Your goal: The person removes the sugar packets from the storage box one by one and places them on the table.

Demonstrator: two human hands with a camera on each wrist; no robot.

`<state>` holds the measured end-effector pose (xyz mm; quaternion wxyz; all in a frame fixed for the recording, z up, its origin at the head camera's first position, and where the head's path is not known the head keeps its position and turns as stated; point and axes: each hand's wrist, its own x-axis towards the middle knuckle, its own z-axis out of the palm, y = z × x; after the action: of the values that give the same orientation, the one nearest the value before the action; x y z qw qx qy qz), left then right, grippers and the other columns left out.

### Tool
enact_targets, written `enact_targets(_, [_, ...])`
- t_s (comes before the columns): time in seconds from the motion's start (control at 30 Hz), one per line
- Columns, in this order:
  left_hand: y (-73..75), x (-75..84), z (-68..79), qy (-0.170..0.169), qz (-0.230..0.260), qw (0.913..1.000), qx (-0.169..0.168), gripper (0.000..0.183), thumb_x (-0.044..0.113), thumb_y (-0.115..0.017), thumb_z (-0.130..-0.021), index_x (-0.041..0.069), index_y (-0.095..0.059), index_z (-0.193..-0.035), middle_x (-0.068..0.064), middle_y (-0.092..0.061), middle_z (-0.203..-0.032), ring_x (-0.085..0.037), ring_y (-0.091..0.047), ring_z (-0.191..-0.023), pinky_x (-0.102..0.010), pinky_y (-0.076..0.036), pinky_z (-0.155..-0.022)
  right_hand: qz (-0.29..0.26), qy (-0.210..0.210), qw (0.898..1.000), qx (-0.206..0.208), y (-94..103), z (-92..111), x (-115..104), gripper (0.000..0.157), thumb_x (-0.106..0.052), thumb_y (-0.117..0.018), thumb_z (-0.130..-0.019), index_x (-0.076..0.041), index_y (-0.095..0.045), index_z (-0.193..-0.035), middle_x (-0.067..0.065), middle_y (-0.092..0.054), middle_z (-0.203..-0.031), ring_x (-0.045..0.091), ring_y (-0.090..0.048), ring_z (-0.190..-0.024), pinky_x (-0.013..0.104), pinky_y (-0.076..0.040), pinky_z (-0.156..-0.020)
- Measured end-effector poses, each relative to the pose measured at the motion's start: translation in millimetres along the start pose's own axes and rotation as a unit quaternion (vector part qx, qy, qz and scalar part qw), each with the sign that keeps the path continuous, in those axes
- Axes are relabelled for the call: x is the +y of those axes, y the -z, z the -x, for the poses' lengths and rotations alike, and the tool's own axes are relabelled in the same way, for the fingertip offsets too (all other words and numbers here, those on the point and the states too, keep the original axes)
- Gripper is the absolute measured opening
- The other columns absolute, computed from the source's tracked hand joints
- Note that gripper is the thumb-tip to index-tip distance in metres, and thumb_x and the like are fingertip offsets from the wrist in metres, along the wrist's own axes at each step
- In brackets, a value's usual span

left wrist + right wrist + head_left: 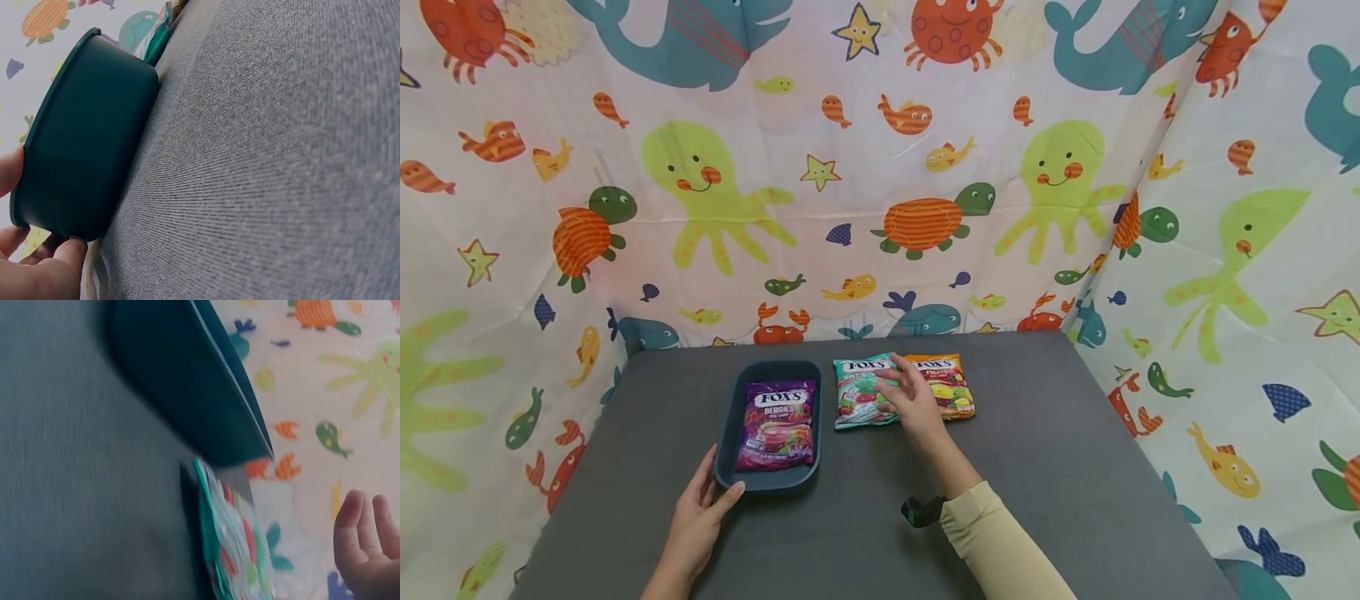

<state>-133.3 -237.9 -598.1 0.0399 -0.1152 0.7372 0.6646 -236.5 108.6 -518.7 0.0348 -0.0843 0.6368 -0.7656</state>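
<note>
A dark blue plastic tray [811, 481] stands on the table left of the middle, with a purple Fox's Berries candy bag [777, 425] lying in it. My left hand [695, 518] grips the tray's near left corner, thumb at the rim and fingers round the side; the left wrist view shows the fingers against its wall. My right hand [917, 407] is over the turquoise Fox's mint candy bag [859, 407], fingers spread and slightly bent, holding nothing. In the right wrist view its fingers appear apart from that bag. An orange Fox's Fruits candy bag [953, 392] lies beside it, partly hidden by the hand.
The grey cloth-covered table [1045, 467] runs back to a curtain [865, 275] printed with sea animals, which also lines both sides. A dark wrist strap with a small device [921, 512] sits at the right wrist, by a pale yellow sleeve [1000, 542].
</note>
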Motion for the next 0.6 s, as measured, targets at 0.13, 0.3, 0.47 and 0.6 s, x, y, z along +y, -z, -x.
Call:
enact_targets(0.13, [0.1,0.2,-1.0,0.004,0.005,1.0,-0.003,0.084,0.023,-0.066,-0.1,0.028,-0.011,-0.164,-0.003,-0.011,-0.17,-0.03,-0.014,-0.156,0.001,-0.04,-0.087,-0.052,-0.003,0.997,-0.052,-23.7,-1,7,0.053,-0.013,-0.053,-0.106,-0.014,-0.034,-0.155,0.027,-0.045,-0.15,0.023,-0.062,-0.121,0.068,-0.04,-0.105])
enact_targets(0.3, [-0.9,-0.1,0.5,0.002,0.024,0.9997,-0.008,0.085,0.021,-0.066,-0.1,0.027,-0.011,-0.164,-0.003,-0.011,-0.17,-0.03,-0.013,-0.156,0.001,-0.041,-0.086,-0.071,-0.031,0.993,-0.095,-52.3,-3,21,0.057,-0.02,-0.054,-0.106,-0.017,-0.029,-0.158,0.02,-0.042,-0.156,0.032,-0.053,-0.135,0.059,-0.047,-0.104])
enact_targets(0.47, [-1.6,0.9,1.1,0.001,0.026,0.9997,-0.004,0.084,0.022,-0.066,-0.1,0.026,-0.012,-0.164,-0.005,-0.01,-0.17,-0.031,-0.013,-0.156,0.001,-0.042,-0.085,-0.069,-0.066,0.989,-0.113,-78.1,-4,32,0.062,-0.025,-0.058,-0.105,-0.02,-0.029,-0.159,0.016,-0.037,-0.16,0.035,-0.043,-0.143,0.058,-0.044,-0.108])
enact_targets(0.6, [-2.2,0.5,0.4,-0.001,0.029,0.9996,-0.004,0.085,0.021,-0.067,-0.099,0.025,-0.012,-0.164,-0.005,-0.01,-0.17,-0.03,-0.013,-0.156,0.0,-0.042,-0.086,-0.065,-0.083,0.988,-0.112,-93.3,-5,39,0.062,-0.022,-0.059,-0.104,-0.019,-0.029,-0.159,0.02,-0.032,-0.162,0.039,-0.039,-0.145,0.061,-0.036,-0.113])
